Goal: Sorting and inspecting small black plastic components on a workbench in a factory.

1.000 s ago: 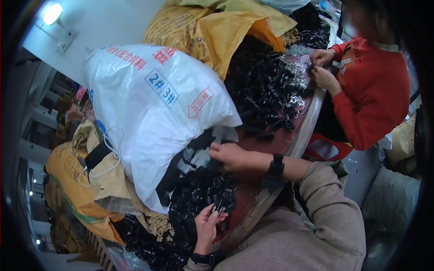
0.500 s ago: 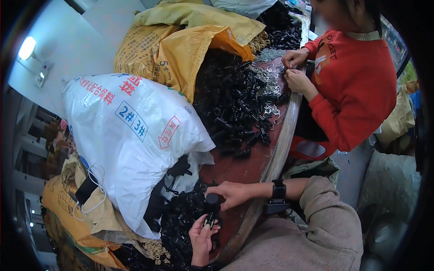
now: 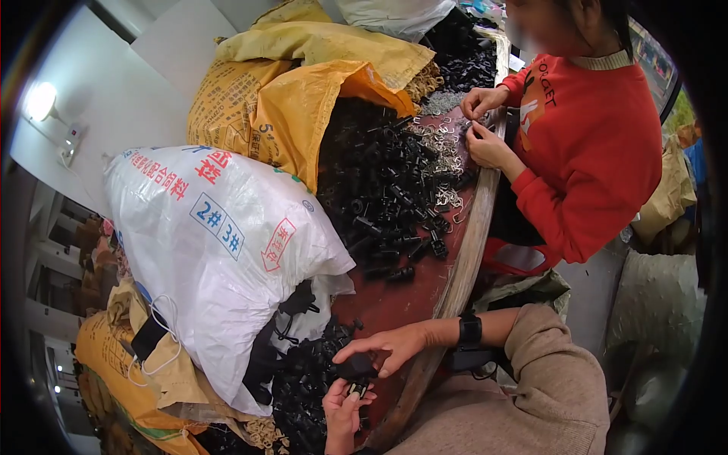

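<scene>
My right hand (image 3: pixel 394 347), with a black band on its wrist, comes in from the right. Its fingers and thumb curve around a dark, roughly round black plastic part (image 3: pixel 356 368). Just below, my left hand (image 3: pixel 345 409) pinches a small black piece (image 3: pixel 358 389) with pale, metal-looking bits at its end. The two pieces sit right against each other; whether they are joined I cannot tell. Both hands are over the edge of a heap of small black plastic parts (image 3: pixel 299 387).
A stuffed white sack (image 3: pixel 227 265) leans left of the heap. Behind it, an open yellow sack (image 3: pixel 303 106) spills black parts (image 3: pixel 394 197) beside metal hooks (image 3: pixel 444 148). The red tabletop (image 3: pixel 379 303) has a wooden edge (image 3: pixel 462 273). A co-worker in a red sweater (image 3: pixel 599 152) handles something small.
My right hand's fingers have spread wider around the black part, which looks turned. My left hand has barely shifted. The whole view has tilted slightly.
</scene>
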Demonstrator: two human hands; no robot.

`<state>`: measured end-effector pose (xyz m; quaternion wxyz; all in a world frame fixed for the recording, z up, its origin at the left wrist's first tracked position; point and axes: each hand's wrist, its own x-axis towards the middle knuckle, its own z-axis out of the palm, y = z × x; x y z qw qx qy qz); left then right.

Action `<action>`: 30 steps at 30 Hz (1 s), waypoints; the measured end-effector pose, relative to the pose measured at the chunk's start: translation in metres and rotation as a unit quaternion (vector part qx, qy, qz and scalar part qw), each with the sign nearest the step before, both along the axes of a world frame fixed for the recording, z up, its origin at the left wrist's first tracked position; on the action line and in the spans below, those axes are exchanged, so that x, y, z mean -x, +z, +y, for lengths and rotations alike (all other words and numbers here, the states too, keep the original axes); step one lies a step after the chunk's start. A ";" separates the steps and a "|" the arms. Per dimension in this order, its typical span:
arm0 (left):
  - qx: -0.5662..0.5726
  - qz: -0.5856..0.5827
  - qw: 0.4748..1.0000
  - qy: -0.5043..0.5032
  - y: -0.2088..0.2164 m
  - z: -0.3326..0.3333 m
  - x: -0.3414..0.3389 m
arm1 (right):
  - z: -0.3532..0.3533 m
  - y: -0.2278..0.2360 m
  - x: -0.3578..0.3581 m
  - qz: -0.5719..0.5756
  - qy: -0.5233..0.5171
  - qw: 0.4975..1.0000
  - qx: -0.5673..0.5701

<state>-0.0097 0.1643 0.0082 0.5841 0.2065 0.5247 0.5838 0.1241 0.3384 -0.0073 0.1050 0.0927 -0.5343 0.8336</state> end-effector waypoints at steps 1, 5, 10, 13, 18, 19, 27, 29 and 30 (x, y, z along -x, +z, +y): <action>-0.002 0.002 1.000 -0.004 -0.001 0.001 0.000 | 0.001 0.002 -0.002 0.009 0.020 0.999 0.029; 0.001 0.013 1.000 -0.013 -0.004 0.003 -0.004 | 0.001 -0.004 -0.003 -0.078 -0.004 0.997 0.014; 0.017 0.037 0.999 -0.025 -0.006 0.004 -0.011 | -0.001 -0.018 -0.004 -0.124 -0.046 0.991 0.035; 0.023 0.045 0.998 -0.035 -0.006 0.002 -0.012 | -0.003 -0.015 -0.009 -0.176 -0.091 0.968 0.155; 0.030 0.049 0.997 -0.047 -0.008 0.001 -0.017 | 0.003 -0.023 -0.012 -0.160 -0.149 0.950 0.225; 0.035 0.049 0.997 -0.046 -0.009 -0.002 -0.018 | 0.003 -0.021 -0.013 -0.158 -0.173 0.941 0.244; 0.051 -0.033 0.996 0.059 0.003 -0.014 -0.002 | 0.006 -0.015 -0.025 -0.184 -0.242 0.930 0.205; 0.034 -0.067 0.992 0.100 0.005 -0.021 0.008 | 0.001 -0.017 -0.025 -0.190 -0.246 0.938 0.153; 0.045 -0.074 0.989 0.119 0.006 -0.025 0.012 | -0.001 -0.015 -0.027 -0.206 -0.243 0.939 0.128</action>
